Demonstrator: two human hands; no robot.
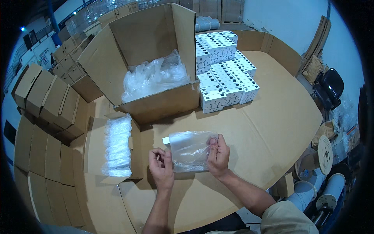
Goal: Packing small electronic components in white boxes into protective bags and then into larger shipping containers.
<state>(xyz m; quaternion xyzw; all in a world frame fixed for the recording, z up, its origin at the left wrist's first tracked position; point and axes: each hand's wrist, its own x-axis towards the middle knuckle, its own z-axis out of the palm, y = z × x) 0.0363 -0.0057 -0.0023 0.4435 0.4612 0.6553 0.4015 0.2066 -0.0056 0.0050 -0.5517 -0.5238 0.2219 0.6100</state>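
A clear plastic bag [191, 152] is held up over the cardboard-covered table in front of me. My right hand [219, 156] pinches its right side, thumb on the near face. At the bag's left edge is my left hand [161, 167], its fingers curled in; whether they grip the bag's edge or something small is hidden. A small white piece [166, 140] juts out beyond the bag's upper left corner. To the left, an open carton [136, 156] holds a row of clear plastic-wrapped packets [118, 146].
A large open cardboard box [156, 103] full of loose plastic bags [156, 76] stands behind. Stacked white boxes [228, 80] with dark markings sit to its right. Brown cartons [46, 148] are piled at left. Spools [324, 152] and a black chair [329, 87] stand past the table's right edge.
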